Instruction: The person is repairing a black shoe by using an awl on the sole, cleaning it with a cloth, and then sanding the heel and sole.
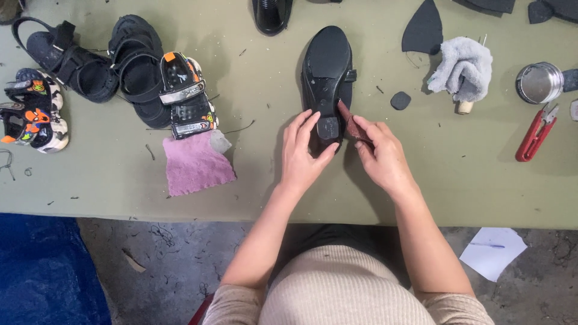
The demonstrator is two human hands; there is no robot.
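Note:
A black shoe (327, 66) lies sole-up on the olive table (253, 180), heel toward me. My left hand (303, 153) rests on the heel end, fingers against its left side and thumb under the heel. My right hand (379, 153) pinches a small reddish-brown piece of abrasive sheet (347, 120) and presses it against the right side of the heel.
Black sandals (96, 63) and colourful child sandals (33, 117) lie at the left, with a pink cloth (195, 164). At the right are a grey rag (462, 67), a metal tin (539, 83), red snips (534, 133) and black rubber pieces (423, 30). A paper sheet (492, 251) lies on the floor.

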